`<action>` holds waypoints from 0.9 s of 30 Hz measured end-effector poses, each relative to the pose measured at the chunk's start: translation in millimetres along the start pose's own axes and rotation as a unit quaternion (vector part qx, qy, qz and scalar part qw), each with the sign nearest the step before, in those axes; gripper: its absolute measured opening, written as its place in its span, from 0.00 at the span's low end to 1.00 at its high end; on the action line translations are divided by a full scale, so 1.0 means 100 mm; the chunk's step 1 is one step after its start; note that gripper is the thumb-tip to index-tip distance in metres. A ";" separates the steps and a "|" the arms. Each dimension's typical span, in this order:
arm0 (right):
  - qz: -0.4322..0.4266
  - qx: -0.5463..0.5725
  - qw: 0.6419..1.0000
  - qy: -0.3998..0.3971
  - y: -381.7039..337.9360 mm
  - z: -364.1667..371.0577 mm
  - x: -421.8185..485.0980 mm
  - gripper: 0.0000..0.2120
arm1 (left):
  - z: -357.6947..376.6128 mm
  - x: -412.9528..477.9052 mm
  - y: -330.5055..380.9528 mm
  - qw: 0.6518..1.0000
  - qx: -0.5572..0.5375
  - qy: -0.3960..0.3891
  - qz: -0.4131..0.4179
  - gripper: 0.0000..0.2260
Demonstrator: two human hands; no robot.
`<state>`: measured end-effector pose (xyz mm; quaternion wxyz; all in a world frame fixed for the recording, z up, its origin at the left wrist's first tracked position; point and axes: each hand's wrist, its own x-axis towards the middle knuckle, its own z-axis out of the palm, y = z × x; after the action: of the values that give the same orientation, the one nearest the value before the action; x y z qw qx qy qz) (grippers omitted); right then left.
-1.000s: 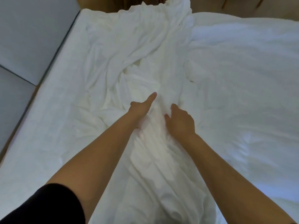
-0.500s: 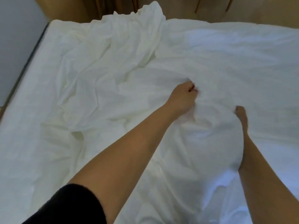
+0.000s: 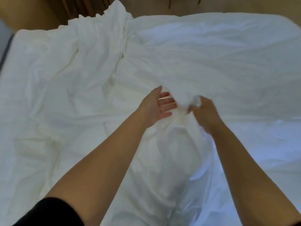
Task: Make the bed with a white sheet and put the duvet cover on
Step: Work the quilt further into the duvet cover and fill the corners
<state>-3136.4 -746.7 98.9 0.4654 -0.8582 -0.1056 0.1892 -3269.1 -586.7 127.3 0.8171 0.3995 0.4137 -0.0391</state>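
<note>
White bedding covers the bed [image 3: 21,51] edge to edge, with wood-toned panelling [image 3: 32,12] beyond the far side. My left arm, in a black sleeve [image 3: 48,212], reaches in. My left hand [image 3: 154,106] is spread, palm turned right and fingers straight, just beside the bunch. My right hand [image 3: 205,111] curls its fingers round a tuft of the white cloth [image 3: 171,152]. That cloth lies mid-bed as a bunched ridge, long axis running from my body straight away, gripped end pointing at the far side

On the bed [image 3: 9,103], the duvet cover [image 3: 78,70] lies left and the duvet [image 3: 219,54] right, meeting mid-bed
</note>
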 end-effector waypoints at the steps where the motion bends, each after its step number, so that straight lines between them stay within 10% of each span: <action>1: 0.020 -0.040 0.998 0.054 0.04 0.04 -0.20 0.10 | -0.01 -0.01 -0.01 0.995 0.100 0.007 0.028 0.12; 3: 0.059 -0.101 0.982 0.150 0.27 -0.02 -0.27 0.05 | -0.06 -0.11 -0.10 0.943 0.322 0.024 0.084 0.13; 9: 0.065 -0.200 0.978 0.004 0.36 0.34 -0.73 0.35 | -0.22 -0.27 -0.79 0.652 0.758 0.013 0.016 0.49; 13: 0.063 -0.239 0.969 -0.018 0.54 0.24 -1.27 0.38 | -0.36 -0.35 -1.30 0.473 0.875 0.055 0.087 0.25; 15: 0.104 -0.218 0.970 -0.032 0.68 0.22 -1.58 0.38 | -0.37 -0.37 -1.36 0.484 0.862 0.070 0.131 0.16; 22: 0.166 -0.014 0.986 0.012 1.00 0.09 -2.23 0.39 | 0.44 -0.62 -1.12 0.703 0.577 0.032 0.414 0.17; 27: 0.217 0.100 0.970 0.048 1.16 -0.13 -2.20 0.34 | 1.02 -0.58 -1.18 0.719 0.568 -0.058 0.396 0.12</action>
<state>-3329.5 -898.4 57.8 0.5010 -0.8179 0.1252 0.2535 -3288.2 -751.9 129.5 0.4003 0.9130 0.0696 0.0371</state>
